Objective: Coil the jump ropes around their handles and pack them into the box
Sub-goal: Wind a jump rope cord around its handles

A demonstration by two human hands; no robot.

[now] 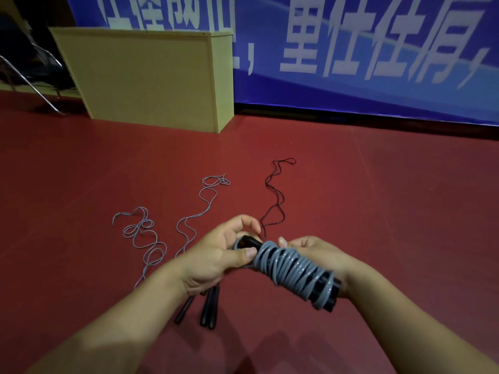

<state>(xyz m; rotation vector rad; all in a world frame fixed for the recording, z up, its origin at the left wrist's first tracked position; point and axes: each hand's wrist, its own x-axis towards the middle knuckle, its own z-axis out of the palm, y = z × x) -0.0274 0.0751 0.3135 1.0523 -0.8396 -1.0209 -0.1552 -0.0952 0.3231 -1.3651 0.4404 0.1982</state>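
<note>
My left hand (pixel 216 255) pinches top of black handles (pixel 249 242); my right hand (pixel 321 255) grips coiled grey jump rope (pixel 291 271). Loose ropes (pixel 194 214) on red floor (pixel 378 211).

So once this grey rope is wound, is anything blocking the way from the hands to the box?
Cannot say: no open packing box shows in this view. Both hands, left and right, hold the coiled grey rope above the floor. Loose grey ropes and a black rope lie ahead.

Grey rope (pixel 291 273) coiled around black handles, three ropes (pixel 194 211) apparently loose on floor
</note>
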